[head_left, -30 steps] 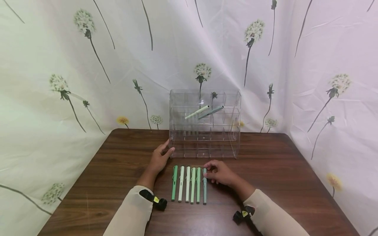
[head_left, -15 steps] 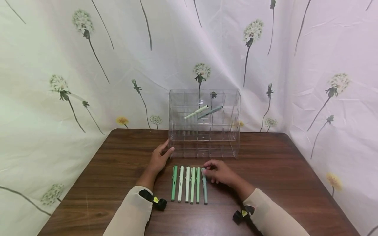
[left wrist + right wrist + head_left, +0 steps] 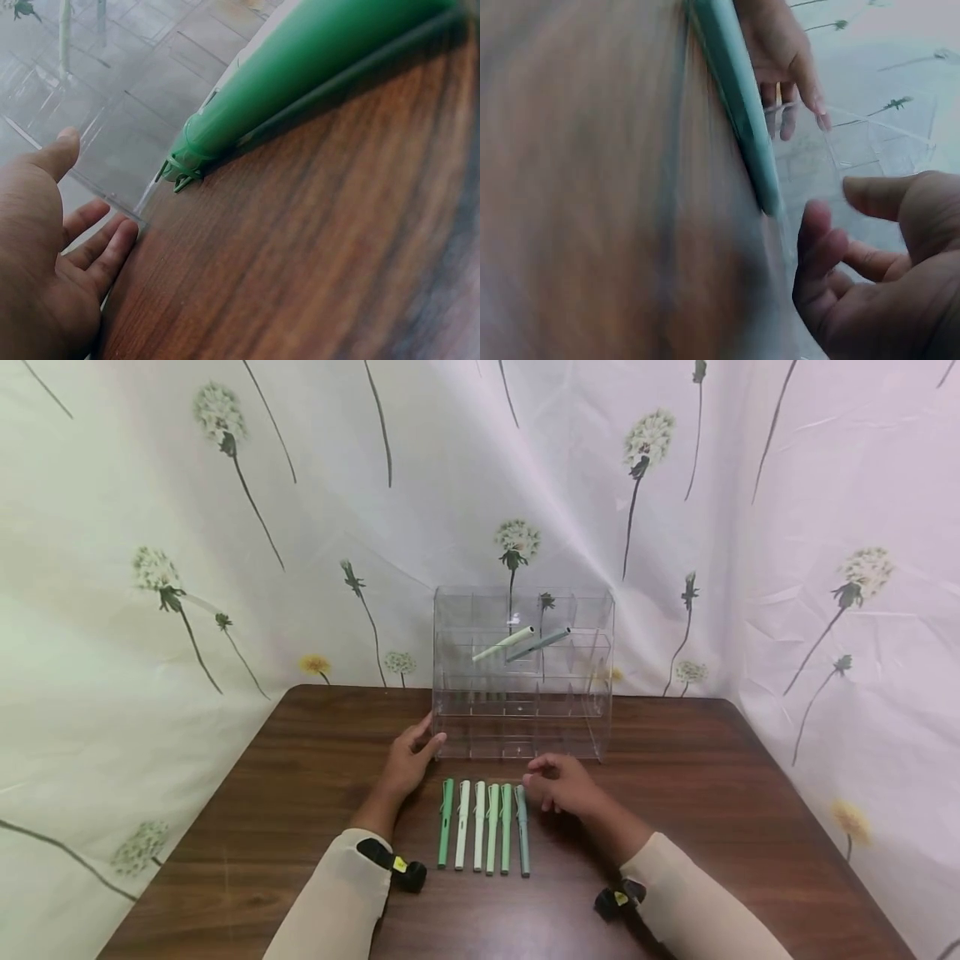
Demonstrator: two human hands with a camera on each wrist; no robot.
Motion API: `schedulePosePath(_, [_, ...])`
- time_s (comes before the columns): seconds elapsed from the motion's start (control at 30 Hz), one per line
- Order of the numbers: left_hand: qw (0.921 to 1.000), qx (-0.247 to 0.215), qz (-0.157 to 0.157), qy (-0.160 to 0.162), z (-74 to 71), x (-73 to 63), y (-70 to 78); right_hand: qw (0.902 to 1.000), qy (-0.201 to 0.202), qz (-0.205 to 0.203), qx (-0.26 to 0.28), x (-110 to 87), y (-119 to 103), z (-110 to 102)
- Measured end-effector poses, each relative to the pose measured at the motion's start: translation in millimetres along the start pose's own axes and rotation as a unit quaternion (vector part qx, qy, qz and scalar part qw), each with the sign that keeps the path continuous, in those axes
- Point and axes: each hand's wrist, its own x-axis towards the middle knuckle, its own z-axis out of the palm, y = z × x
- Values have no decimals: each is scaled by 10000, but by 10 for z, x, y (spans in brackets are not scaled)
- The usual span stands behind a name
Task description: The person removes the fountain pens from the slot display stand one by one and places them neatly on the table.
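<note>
My left hand [image 3: 406, 763] rests at the lower left corner of a clear acrylic organizer [image 3: 517, 714]; its thumb is at the front edge and its fingers reach along the side. Several pens lie in a row before it, caps away from me: a dark green pen [image 3: 446, 824] at the left, paler ones in the middle, and a blue-grey pen [image 3: 522, 832] at the right. My right hand [image 3: 564, 787] hovers just right of the blue-grey pen's cap, fingers loosely bent with nothing between thumb and fingertips. In the right wrist view, a gap shows between those fingers and the pen [image 3: 739, 105].
Two pens lean aslant in the organizer's upper part, a pale green pen [image 3: 504, 644] and a grey-blue pen [image 3: 538, 644]. Brown wooden table [image 3: 315, 793] surrounds everything. A flower-printed curtain [image 3: 420, 527] hangs behind and at the sides.
My right hand was at the blue-grey pen's cap; it has let go and drawn slightly up and right. That pen now lies a little more slanted. My left hand stays at the organizer.
</note>
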Motion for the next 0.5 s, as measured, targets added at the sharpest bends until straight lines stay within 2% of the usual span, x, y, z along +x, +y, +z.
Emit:
schedulePosePath(0.2, [10000, 6, -6, 32, -8, -7, -26, 9994, -37, -45, -341, 28, -221, -172])
schedulePosePath(0.5, [9997, -59, 216, 48, 8, 33, -53, 9964, 271, -354, -715, 107, -600, -490])
